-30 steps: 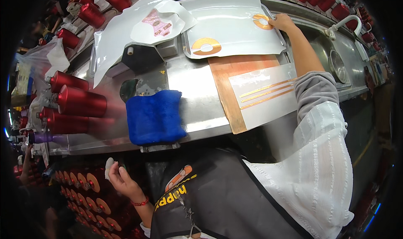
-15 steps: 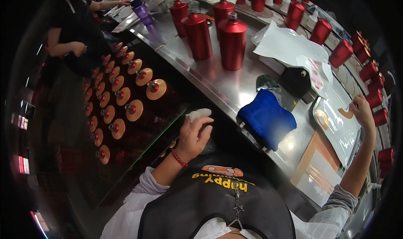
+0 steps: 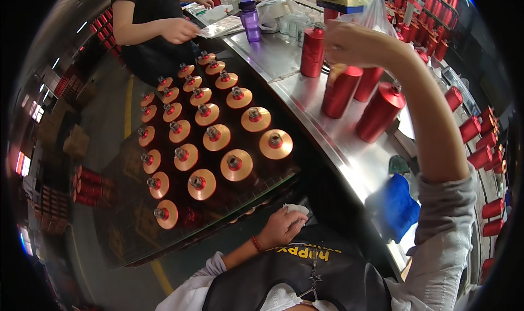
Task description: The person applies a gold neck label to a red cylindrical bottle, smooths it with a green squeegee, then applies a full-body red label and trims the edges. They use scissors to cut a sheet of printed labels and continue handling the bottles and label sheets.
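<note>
1. The right hand (image 3: 349, 45) is held over the top of a red bottle (image 3: 341, 95) on the metal worktop (image 3: 305, 95); its fingertips are hidden, so whether the grip is spread or pinching cannot be made out.
2. A curved gold piece (image 3: 335, 73) is seen just below that hand, against the bottle's top.
3. By the left hand (image 3: 281, 227), a white wad (image 3: 296, 208) is pinched in a curled grip, in front of the apron (image 3: 338, 267).
4. More red bottles (image 3: 382, 114) are stood nearby, and a blue cloth (image 3: 401, 207) is placed nearer the body.
5. Gold-topped bottles (image 3: 236, 166) are ranged in rows to the left.
6. Beyond these, a co-worker's hand (image 3: 180, 31) is seen near a purple bottle (image 3: 250, 24).
</note>
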